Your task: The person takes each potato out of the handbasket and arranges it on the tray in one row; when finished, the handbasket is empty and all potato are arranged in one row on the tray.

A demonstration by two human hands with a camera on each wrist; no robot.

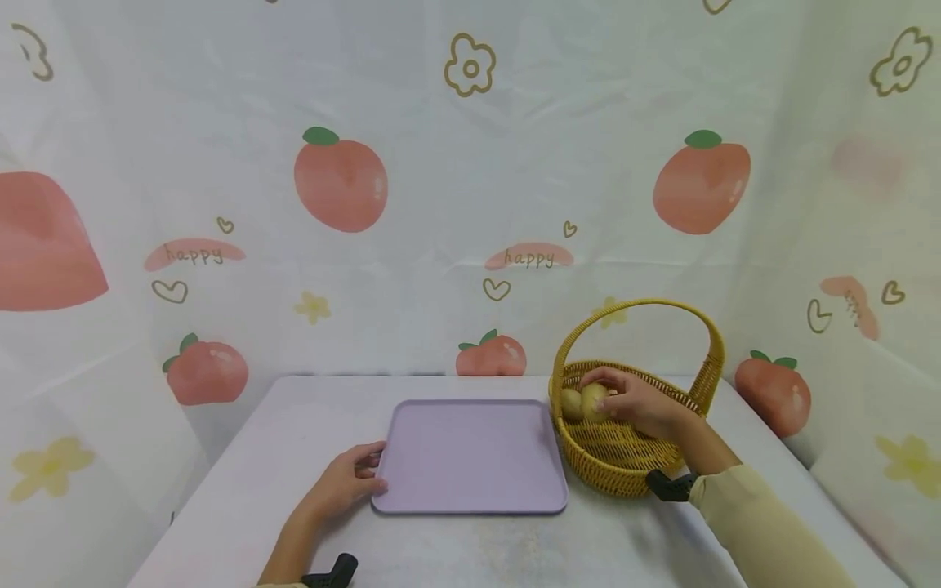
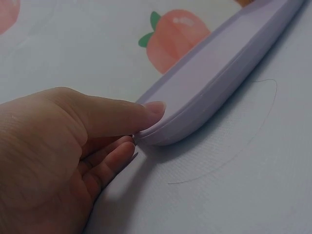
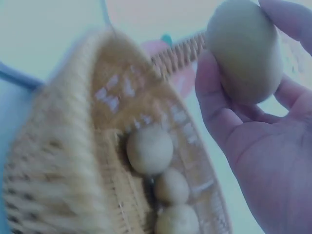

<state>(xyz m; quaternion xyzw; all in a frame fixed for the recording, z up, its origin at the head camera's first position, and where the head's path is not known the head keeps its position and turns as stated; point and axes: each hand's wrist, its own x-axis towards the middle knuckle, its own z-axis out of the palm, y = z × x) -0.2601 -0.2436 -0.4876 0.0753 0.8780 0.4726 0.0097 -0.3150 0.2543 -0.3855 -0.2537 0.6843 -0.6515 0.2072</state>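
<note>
In the head view my left hand (image 1: 341, 480) pinches the left edge of a lilac tray (image 1: 470, 457). The left wrist view shows the thumb on the rim of the tray (image 2: 214, 92), with the other fingers curled below it. My right hand (image 1: 641, 406) grips a yellowish oval potato (image 1: 594, 403) over a wicker basket (image 1: 625, 478). Up close in the right wrist view, fingers and thumb wrap the held potato (image 3: 246, 51), which is above the basket's rim. Three more potatoes (image 3: 150, 149) lie in a row inside the basket.
The basket stands at the tray's right side, its tall arched handle (image 1: 639, 302) rising above it. Both rest on a white table (image 1: 309, 408). Behind hangs a white cloth (image 1: 588, 98) printed with peaches. Dark wrist mounts (image 1: 671, 485) sit on the forearms.
</note>
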